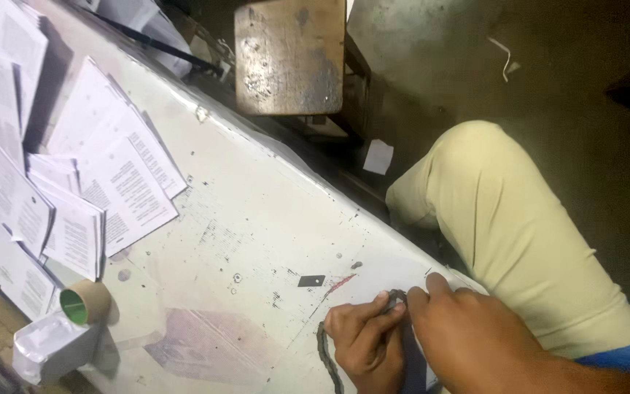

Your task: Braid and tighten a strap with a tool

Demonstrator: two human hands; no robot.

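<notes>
Both my hands work at the near edge of a white table (257,219). My left hand (364,343) pinches a dark twisted cord (323,350) that curves down off the bottom of the view. My right hand (468,335) grips the same cord at its upper end, right beside the left fingertips. The cord's loop shows just between the two hands near the table edge.
Stacks of printed paper sheets (74,197) cover the table's left side. A brown tape roll (85,301) and a white wrapped packet (49,350) lie at lower left. A wooden stool (289,55) stands beyond the table. My knee in beige trousers (504,219) is at right.
</notes>
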